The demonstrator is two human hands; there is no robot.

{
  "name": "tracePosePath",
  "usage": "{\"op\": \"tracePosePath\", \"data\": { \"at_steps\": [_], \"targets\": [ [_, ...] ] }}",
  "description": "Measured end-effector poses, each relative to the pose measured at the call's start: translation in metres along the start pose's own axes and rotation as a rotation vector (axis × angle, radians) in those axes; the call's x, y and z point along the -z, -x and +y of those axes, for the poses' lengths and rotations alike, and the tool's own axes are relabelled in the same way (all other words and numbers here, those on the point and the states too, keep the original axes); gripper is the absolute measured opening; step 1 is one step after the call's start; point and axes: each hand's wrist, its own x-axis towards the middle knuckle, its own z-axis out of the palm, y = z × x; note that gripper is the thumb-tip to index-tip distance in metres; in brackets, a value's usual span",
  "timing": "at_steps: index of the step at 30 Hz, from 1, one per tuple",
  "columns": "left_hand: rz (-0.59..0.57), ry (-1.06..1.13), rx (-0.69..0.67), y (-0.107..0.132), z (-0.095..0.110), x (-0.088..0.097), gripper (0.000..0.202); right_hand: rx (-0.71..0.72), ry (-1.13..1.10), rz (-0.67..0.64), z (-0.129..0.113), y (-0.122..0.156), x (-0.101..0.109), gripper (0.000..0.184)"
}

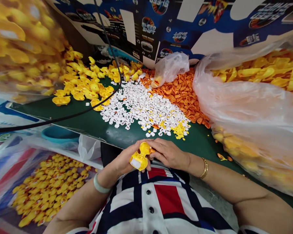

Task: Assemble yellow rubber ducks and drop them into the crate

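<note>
Close to my body, at the table's front edge, I hold a yellow plastic duck half (142,156) with a pale patch on its lower part. My left hand (127,160) is wrapped round it from the left and below. From the right, my right hand (169,153) has its fingers on an orange beak piece (151,150) at the duck's head. Just beyond my hands lies a spread of small white eye pieces (141,104). Small yellow bits (180,130) lie at its near right, and a heap of orange beak pieces (183,92) stands behind.
Yellow duck shells (88,84) are piled at the left back of the green table (93,125). Clear bags of yellow parts (248,107) flank both sides. A black cable (70,115) crosses the left. Ducks (51,188) fill a lined container below left. Printed cardboard (175,29) stands behind.
</note>
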Motion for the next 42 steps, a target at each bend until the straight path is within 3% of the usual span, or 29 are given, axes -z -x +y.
{"op": "tracePosePath", "data": {
  "at_steps": [2, 7, 11, 15, 19, 22, 25, 32, 42],
  "targets": [
    [0.028, -0.029, -0.015, 0.003, -0.002, 0.0, 0.058, -0.006, -0.011, 0.018, -0.002, 0.002, 0.0, 0.047],
    [0.235, -0.104, -0.193, -0.002, 0.001, -0.005, 0.051, -0.079, 0.01, 0.074, 0.005, -0.005, -0.004, 0.04],
    [0.22, -0.098, -0.213, -0.006, 0.003, -0.005, 0.052, -0.051, -0.011, 0.147, 0.015, -0.011, -0.009, 0.037],
    [0.179, -0.05, -0.219, -0.006, 0.011, 0.001, 0.058, -0.125, -0.098, 0.062, 0.026, -0.024, 0.007, 0.032],
    [0.217, -0.091, -0.301, -0.009, 0.027, 0.002, 0.06, -0.294, 0.151, -0.039, 0.04, -0.043, 0.023, 0.024],
    [0.204, -0.11, -0.327, -0.012, 0.036, 0.002, 0.058, -0.361, 0.336, -0.199, 0.045, -0.054, 0.023, 0.019],
    [0.192, -0.089, -0.326, -0.015, 0.04, 0.001, 0.057, -0.39, 0.409, -0.272, 0.045, -0.059, 0.019, 0.017],
    [0.269, -0.05, -0.334, -0.022, 0.043, 0.004, 0.052, -0.399, 0.443, -0.228, 0.041, -0.055, 0.013, 0.017],
    [0.341, -0.104, -0.363, -0.029, 0.044, 0.007, 0.046, -0.332, 0.437, -0.294, 0.039, -0.052, 0.017, 0.018]
  ]
}}
